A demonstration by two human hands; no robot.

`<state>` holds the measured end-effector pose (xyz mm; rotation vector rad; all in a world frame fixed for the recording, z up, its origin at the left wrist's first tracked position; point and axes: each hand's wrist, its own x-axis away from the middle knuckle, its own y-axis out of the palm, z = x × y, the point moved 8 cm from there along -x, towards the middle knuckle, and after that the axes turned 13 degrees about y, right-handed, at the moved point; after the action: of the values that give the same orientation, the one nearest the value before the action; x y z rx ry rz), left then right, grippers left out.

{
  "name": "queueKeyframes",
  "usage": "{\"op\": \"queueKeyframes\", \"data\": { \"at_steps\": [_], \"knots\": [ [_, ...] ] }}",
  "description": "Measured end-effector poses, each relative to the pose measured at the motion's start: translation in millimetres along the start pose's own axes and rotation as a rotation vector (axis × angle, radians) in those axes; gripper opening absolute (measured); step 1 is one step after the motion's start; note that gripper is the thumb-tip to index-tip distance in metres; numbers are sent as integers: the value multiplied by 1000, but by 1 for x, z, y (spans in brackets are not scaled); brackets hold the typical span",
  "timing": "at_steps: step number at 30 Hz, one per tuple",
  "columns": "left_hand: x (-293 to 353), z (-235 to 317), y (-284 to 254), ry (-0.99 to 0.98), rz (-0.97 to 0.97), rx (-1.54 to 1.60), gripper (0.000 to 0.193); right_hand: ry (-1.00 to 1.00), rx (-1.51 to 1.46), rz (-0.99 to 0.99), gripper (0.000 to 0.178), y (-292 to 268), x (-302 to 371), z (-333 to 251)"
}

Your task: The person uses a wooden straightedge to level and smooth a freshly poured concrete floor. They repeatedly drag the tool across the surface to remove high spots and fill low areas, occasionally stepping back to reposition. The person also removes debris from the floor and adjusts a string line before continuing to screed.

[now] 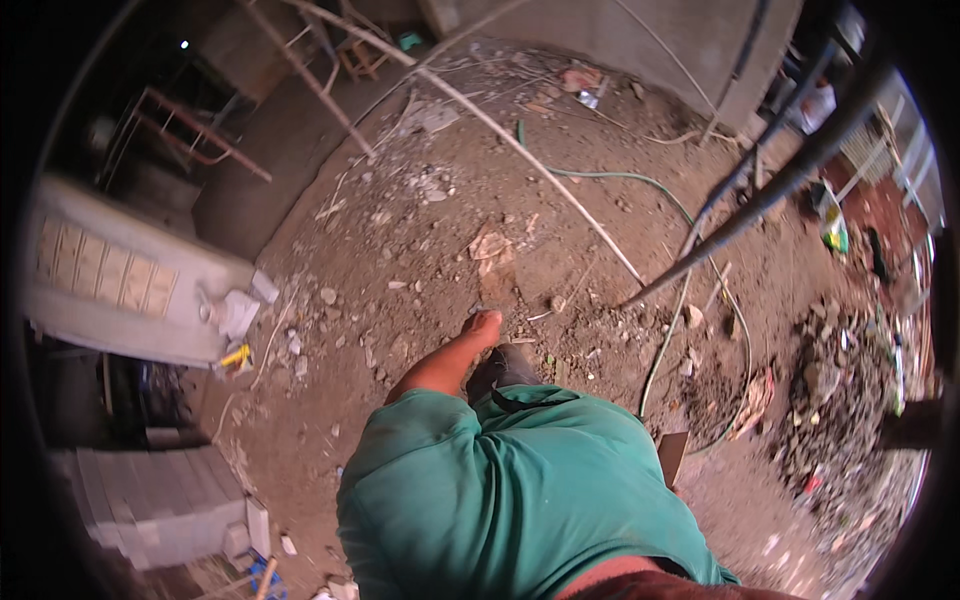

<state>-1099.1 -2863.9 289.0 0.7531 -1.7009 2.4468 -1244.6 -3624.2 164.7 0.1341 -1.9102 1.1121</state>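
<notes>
My left hand (485, 325) hangs ahead of my body over the dirt, its small, blurred fingers curled in, with nothing seen in them. A dark trouser leg (503, 368) shows just behind it. At my right side a flat brown board-like piece (672, 456) sticks out past my green shirt (520, 480). Only a sliver of my right hand (677, 490) shows at its lower edge, closed on it; my body hides the rest of both.
A pale pole (530, 160) and a dark pole (740, 220) slant down to the dirt ahead. A green hose (625, 175) winds along the right. Rubble (830, 400) is heaped at far right; grey blocks (165, 500) are stacked at left, below a low wall (130, 270).
</notes>
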Motion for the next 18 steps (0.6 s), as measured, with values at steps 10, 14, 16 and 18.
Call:
{"op": "queueKeyframes", "data": {
  "at_steps": [10,14,16,18],
  "knots": [
    [143,-227,84,-299,-92,230,22,-382,-434,-235,34,-38,-5,-264],
    [172,-302,52,-511,269,319,22,-658,-313,-157,33,-56,20,-370],
    [188,-317,52,-385,210,237,22,-618,-175,-114,39,-43,53,-417],
    [205,-314,40,-319,308,251,16,-524,63,-32,34,-25,55,-436]
  ]
}}
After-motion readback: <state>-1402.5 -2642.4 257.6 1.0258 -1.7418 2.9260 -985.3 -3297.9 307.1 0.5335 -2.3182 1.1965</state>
